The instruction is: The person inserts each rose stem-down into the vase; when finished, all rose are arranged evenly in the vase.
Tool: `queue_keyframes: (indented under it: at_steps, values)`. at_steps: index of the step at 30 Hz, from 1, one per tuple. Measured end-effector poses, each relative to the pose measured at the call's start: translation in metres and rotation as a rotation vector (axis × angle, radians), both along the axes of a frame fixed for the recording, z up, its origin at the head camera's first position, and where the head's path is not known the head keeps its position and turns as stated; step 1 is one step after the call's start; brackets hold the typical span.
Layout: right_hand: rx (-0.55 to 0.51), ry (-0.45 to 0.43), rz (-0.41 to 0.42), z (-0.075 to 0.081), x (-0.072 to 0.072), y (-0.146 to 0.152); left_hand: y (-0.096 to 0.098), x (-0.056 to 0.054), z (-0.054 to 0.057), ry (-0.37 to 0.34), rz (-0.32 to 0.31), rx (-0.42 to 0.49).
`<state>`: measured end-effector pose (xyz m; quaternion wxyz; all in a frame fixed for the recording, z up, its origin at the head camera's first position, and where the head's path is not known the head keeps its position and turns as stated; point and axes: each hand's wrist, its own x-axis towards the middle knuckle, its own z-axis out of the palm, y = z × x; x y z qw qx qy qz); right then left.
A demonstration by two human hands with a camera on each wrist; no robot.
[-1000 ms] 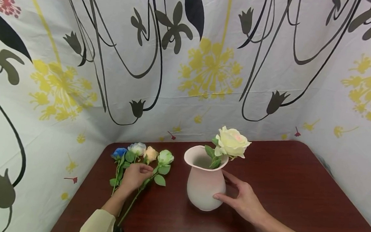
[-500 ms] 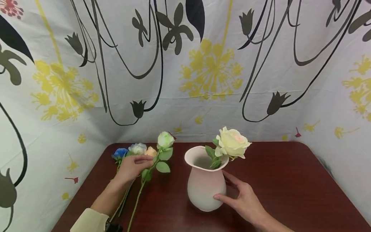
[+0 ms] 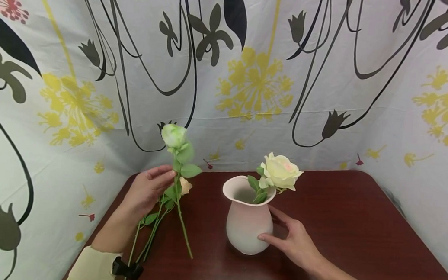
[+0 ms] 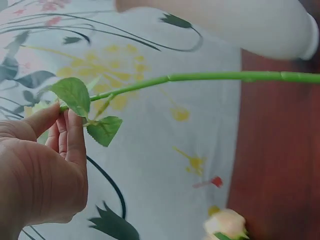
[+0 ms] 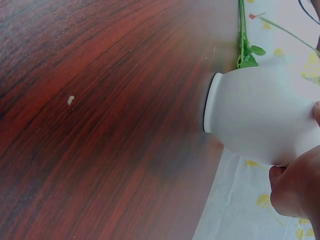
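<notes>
Carefully, a green rose [image 3: 174,135] is being pinched by its stem [image 3: 183,226] while the vase [image 3: 249,228] is being steadied.
By the left hand [image 3: 146,191], the stem is being gripped between thumb and fingertips, among the leaves [image 3: 191,171]; its lower end is hanging at a slant, apart from the vase. By the right hand [image 3: 292,242], the vase is being clasped between thumb and fingers, upright on the table [image 3: 339,217], with a cream rose [image 3: 281,172] leaning out of it. With so high a pinch, the long free end is probably being left prone to swing, so slow handling is being called for, clear of the peach rose [image 3: 185,186] nearby; a firm but gentle clasp on the vase is likewise being advised.
</notes>
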<state>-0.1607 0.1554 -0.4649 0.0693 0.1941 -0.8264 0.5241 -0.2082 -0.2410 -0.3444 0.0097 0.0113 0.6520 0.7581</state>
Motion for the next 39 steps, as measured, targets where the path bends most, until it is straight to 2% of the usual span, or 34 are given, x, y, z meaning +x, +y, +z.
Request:
queue_keyframes:
  at_steps: [6,9,12,16,21,27,31,33,39]
  values:
    - [-0.001,0.007,0.002,0.0,0.0,0.0,0.007,0.011,0.034,0.015,0.032,0.154]
    - [-0.007,0.009,0.006,-0.001,-0.001,0.0,0.01,0.017,0.049,0.045,0.046,0.221]
    - [-0.012,0.015,0.011,-0.001,-0.001,0.0,0.012,0.022,0.063,0.105,0.043,0.321]
    - [-0.015,0.011,0.013,-0.002,-0.002,0.0,0.015,0.026,0.08,0.209,0.017,0.501]
    - [-0.018,0.006,0.011,-0.002,-0.002,0.0,0.022,0.031,0.097,0.28,0.03,0.658]
    - [-0.021,0.006,0.009,-0.002,-0.001,0.001,0.03,0.034,0.108,0.321,0.055,0.796]
    - [-0.015,0.002,0.002,-0.001,-0.001,0.001,0.038,0.032,0.111,0.344,0.108,0.818]
    - [-0.01,-0.001,-0.001,-0.002,-0.001,0.0,0.043,0.031,0.11,0.351,0.137,0.8]
    - [-0.015,-0.007,0.003,-0.003,-0.001,0.001,0.058,0.029,0.104,0.391,0.193,0.631]
